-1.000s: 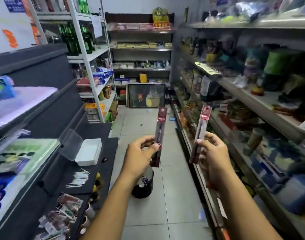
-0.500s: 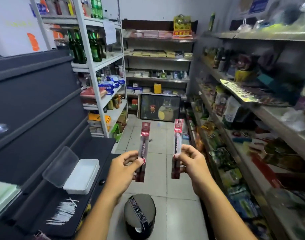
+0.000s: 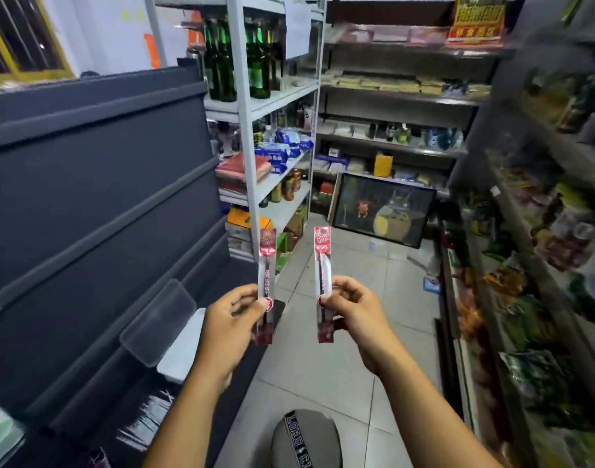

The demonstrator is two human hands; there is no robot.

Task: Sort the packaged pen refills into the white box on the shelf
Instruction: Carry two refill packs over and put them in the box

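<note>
Head view: a person stands in a shop aisle with both bare hands raised, one packet in each.
Left hand (image 3: 229, 329): thumb and curled fingers pinch the lower part of a long, narrow clear plastic refill packet with a red header card (image 3: 266, 265), held upright.
Right hand (image 3: 353, 315): the same pinch low on a second red-topped clear refill packet (image 3: 323, 261), also upright; the two packets stand side by side, not touching.
White box: a shallow white plastic box (image 3: 182, 349) sits on a low ledge of the dark grey shelf unit (image 3: 86, 231) at the left, its clear lid (image 3: 157, 322) tipped up and open. The left wrist partly hides it, so I cannot tell what it holds.
Step in hand: seemingly the carry, with both packets picked and neither yet in the box.
Next move: it likely calls for swinging the hands left and down, laying each packet flat and lengthwise under the raised lid, then easing the pinch.
</note>
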